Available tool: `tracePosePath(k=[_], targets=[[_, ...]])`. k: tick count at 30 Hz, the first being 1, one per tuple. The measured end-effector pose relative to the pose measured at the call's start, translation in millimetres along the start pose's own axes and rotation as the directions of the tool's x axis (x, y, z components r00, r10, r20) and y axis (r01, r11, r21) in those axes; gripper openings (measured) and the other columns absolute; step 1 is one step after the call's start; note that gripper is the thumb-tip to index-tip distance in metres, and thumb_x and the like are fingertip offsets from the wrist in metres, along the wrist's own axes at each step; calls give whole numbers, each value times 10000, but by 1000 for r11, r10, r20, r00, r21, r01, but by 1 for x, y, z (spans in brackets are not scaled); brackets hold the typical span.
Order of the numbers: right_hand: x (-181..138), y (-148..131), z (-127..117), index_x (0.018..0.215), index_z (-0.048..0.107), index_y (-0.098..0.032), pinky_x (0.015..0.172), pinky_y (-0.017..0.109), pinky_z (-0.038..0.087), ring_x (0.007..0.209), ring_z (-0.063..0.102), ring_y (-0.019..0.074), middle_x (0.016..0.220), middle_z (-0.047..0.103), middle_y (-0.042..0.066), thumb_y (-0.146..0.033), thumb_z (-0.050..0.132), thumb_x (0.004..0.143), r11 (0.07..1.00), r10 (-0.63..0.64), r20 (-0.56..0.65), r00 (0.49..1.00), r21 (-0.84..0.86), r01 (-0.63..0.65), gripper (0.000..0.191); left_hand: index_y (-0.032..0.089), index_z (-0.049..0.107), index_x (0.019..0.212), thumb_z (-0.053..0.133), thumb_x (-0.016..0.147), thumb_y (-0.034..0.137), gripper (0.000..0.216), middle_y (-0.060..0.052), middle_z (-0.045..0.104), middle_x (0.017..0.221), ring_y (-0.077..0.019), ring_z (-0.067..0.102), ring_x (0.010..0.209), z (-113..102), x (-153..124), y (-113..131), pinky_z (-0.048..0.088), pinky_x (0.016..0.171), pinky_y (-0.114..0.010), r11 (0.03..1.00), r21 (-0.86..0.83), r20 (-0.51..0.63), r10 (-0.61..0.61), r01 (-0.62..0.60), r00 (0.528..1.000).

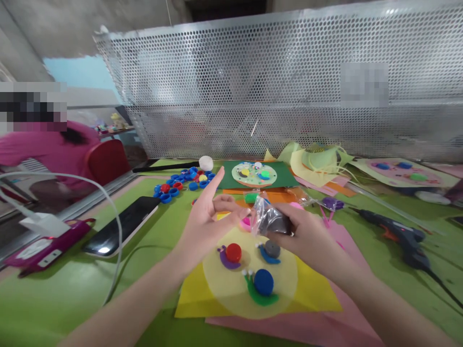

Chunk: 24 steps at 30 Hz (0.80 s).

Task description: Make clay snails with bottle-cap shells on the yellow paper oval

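Observation:
My right hand (307, 233) is closed around a lump of dark grey modelling clay (273, 221) in a clear plastic wrapper (258, 214). At the wrapper's left edge, my left hand (208, 214) has its thumb and a curled finger pinched on the plastic, while its index finger points up. Below the hands lies a yellow sheet (314, 294) with a pale yellow circle (220, 284). On the circle are three clay snails with round shells: a purple one with a red shell (233, 252), a blue one with a grey shell (272, 249) and a green one with a blue shell (264, 282).
Bottle caps (173, 192), a phone (123, 226) and a power strip (47, 253) lie left. A glue gun (394, 231) is right. Behind stand a decorated green card (285, 179), paper scraps (311, 166) and a perforated metal panel (253, 82). A person in pink (54, 149) sits far left.

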State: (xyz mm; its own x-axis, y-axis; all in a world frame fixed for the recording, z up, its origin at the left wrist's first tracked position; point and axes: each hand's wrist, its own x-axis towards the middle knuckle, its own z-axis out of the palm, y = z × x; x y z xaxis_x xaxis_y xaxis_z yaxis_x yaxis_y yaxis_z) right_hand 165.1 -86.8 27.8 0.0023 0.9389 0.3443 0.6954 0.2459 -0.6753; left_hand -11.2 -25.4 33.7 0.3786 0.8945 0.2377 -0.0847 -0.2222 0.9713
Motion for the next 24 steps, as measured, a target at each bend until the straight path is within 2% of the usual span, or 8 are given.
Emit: tracePosePath(k=[6,11,14,17,24], targets=[[-1,-3,0,835,618,-243,524,222,404,605,553,124,739,646,-30,-106,579,649,999,-45,14,999,-22,45,234,297,284,1374,709,690,195,812,46,657,603,-175,538,1002,-1,-1,0,375,946,-328,996,66,1,68,-68,998],[-3,-4,2,859,609,-240,570,220,410,653,561,124,785,651,-36,-76,592,639,998,-44,19,999,-48,45,274,300,270,1377,742,652,186,872,38,680,640,-194,523,1029,-1,-1,1,340,978,-368,989,139,7,58,-58,998],[-4,-3,4,844,603,-232,577,213,405,659,555,121,771,637,-35,-100,602,658,998,-45,33,998,-51,47,228,280,217,1401,729,675,195,892,18,695,669,-215,535,1005,1,-3,3,365,950,-386,980,186,58,62,-71,996],[-5,-3,6,834,598,-226,526,205,387,585,529,112,699,615,-39,-121,596,672,998,-40,58,997,-38,43,193,288,171,1413,707,710,218,886,8,705,695,-222,531,983,3,-6,5,384,920,-381,966,215,113,122,-144,986],[-7,-4,7,893,592,-218,530,185,395,585,532,92,750,637,-45,-101,574,658,999,-12,79,997,38,9,263,314,45,1420,654,770,208,898,21,710,747,-191,504,960,0,-8,5,365,924,-351,957,187,214,180,-222,960]])
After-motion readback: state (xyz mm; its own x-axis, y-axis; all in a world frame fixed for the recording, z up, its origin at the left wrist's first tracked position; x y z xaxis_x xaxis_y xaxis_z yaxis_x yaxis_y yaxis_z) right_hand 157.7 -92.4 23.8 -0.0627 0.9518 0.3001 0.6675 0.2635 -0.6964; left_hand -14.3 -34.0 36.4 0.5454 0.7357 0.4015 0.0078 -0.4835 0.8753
